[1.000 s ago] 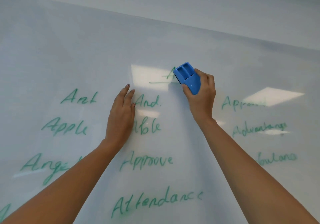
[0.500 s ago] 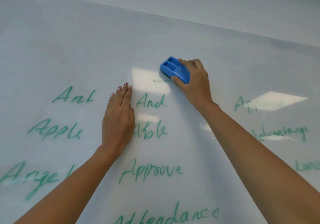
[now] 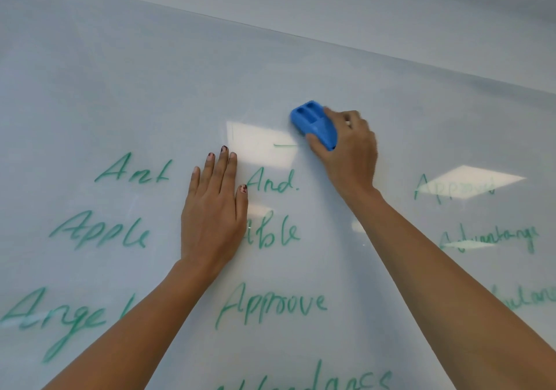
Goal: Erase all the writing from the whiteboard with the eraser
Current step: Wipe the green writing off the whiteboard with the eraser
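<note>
Eraser (image 3: 314, 124) has slid left on the whiteboard (image 3: 120, 88), right hand (image 3: 349, 154) fingers grasping it, left hand (image 3: 212, 209) fingers flat, released.

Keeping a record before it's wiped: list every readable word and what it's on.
All in green on the whiteboard:
"Ant"
"Apple"
"Angel"
"And."
"Able", partly behind the left hand
"Approve"
"Advantage", blurred
Word under glare, word cut at bottom edge, word cut at right edge: unreadable.
Eraser: no text visible.

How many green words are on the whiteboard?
10: left column Ant, Apple, Angel; middle And., Able, Approve, Attendance cut off below; right a faint Approve, Advantage, and a word half hidden by the right arm. More may lie off-frame.
</note>
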